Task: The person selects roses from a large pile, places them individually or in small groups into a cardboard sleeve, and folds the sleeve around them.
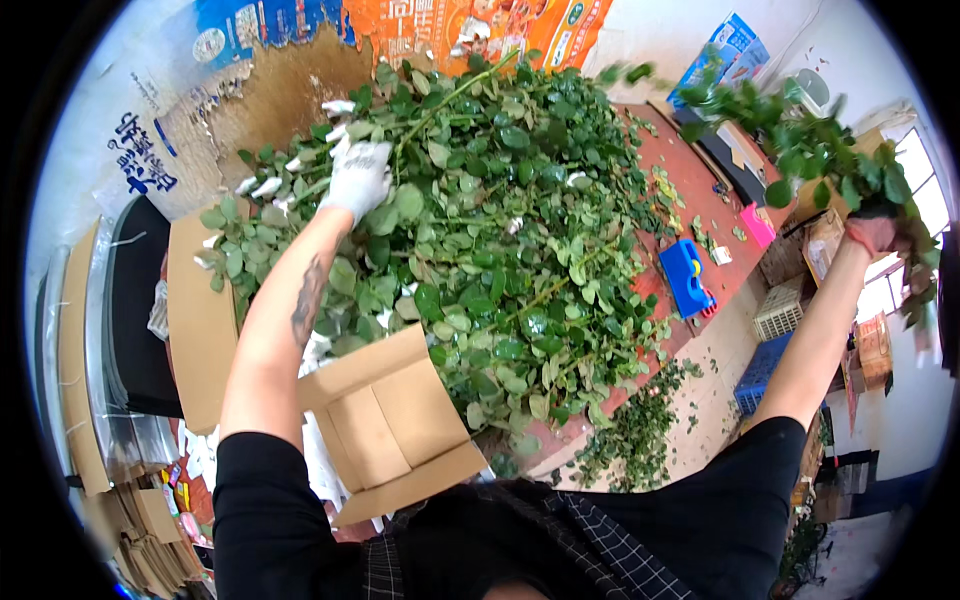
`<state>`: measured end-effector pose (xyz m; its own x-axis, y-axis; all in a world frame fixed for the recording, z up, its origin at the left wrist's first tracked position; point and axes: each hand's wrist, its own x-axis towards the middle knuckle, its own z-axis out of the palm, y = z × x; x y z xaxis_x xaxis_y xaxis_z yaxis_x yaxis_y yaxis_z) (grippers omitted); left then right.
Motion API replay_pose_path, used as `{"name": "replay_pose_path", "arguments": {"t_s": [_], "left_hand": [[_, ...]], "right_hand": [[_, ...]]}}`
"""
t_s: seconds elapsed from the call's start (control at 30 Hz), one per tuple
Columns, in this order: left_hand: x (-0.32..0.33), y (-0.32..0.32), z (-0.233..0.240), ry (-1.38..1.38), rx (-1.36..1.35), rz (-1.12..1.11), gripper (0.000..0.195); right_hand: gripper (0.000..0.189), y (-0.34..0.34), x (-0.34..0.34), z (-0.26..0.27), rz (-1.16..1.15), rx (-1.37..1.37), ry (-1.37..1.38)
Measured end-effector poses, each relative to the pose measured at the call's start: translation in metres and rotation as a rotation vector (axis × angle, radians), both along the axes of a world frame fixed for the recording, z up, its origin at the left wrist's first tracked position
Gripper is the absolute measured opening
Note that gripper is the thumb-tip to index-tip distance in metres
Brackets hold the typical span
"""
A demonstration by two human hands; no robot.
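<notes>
A large heap of leafy green stems (pixel 480 225), probably roses, covers the table, with white-wrapped heads (pixel 268 187) along its left side. My left hand (pixel 360 176), in a white glove, rests among the stems at the heap's upper left; its fingers are partly hidden, so its grip is unclear. Out at the far right, my right hand (pixel 876 231) is closed around a bunch of leafy stems (pixel 817 142), which is blurred. An open cardboard box (pixel 375 435) lies at the heap's near edge, below my left forearm.
On the red tabletop (pixel 660 150) to the right lie a blue plastic tool (pixel 684 277) and a pink object (pixel 757 225). Cut foliage (pixel 637 435) lies on the floor beside the table. Crates (pixel 780 307) stand at the right; black and cardboard sheets (pixel 142 300) lean at the left.
</notes>
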<state>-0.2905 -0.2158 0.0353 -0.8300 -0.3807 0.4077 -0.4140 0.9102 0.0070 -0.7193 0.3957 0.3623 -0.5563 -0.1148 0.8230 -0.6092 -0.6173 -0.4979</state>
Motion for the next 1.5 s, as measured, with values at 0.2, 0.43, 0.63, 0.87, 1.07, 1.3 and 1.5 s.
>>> {"name": "replay_pose_path", "arguments": {"t_s": [0.2, 0.43, 0.63, 0.87, 1.07, 1.3, 1.5], "left_hand": [[-0.048, -0.039, 0.058, 0.950, 1.349, -0.313, 0.063], [0.106, -0.032, 0.158, 1.106, 1.434, -0.530, 0.040], [0.298, 0.093, 0.130, 0.954, 0.758, -0.119, 0.040], [0.334, 0.211, 0.016, 0.225, 0.884, -0.207, 0.030], [0.335, 0.237, -0.042, 0.065, 0.550, -0.032, 0.028], [0.341, 0.235, -0.015, -0.041, 0.648, 0.050, 0.033], [0.321, 0.244, -0.031, 0.192, 0.655, -0.032, 0.031]], "right_hand": [[0.038, -0.066, 0.005, 0.035, 3.004, -1.022, -2.074], [0.040, -0.195, 0.249, -0.113, 0.532, -3.021, -3.485], [0.037, -0.243, 0.396, -0.266, -0.057, -3.135, -3.047], [0.061, -0.268, 0.452, -0.330, -0.568, -3.028, -2.568], [0.051, -0.288, 0.484, -0.230, -0.631, -2.945, -2.829], [0.037, -0.300, 0.522, -0.315, -1.374, -2.738, -2.772], [0.039, -0.284, 0.522, -0.337, -1.582, -2.774, -2.891]]}}
